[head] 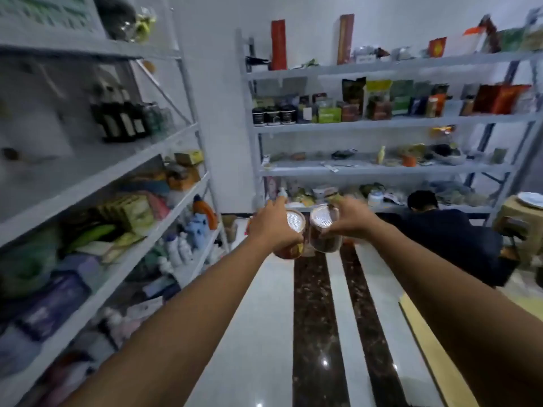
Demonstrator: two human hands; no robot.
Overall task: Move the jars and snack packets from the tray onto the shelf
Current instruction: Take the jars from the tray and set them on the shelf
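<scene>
Fingers (276, 205) of left hand (271, 226) curled round orange-filled jar (289, 251); right hand (354, 220) curled round dark-filled jar (323, 239). Two jars counted, one per hand, side by side above floor (264, 318). Probably rigid, smooth, fairly heavy: best gripped round wall, below lid. Ahead, far shelf (382, 171); snack packets uncountable in blur.

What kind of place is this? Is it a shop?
Probably a small shop or storeroom: metal shelves crowded with packets and dark bottles. The left hand holds a jar, the right hand a second jar.
</scene>
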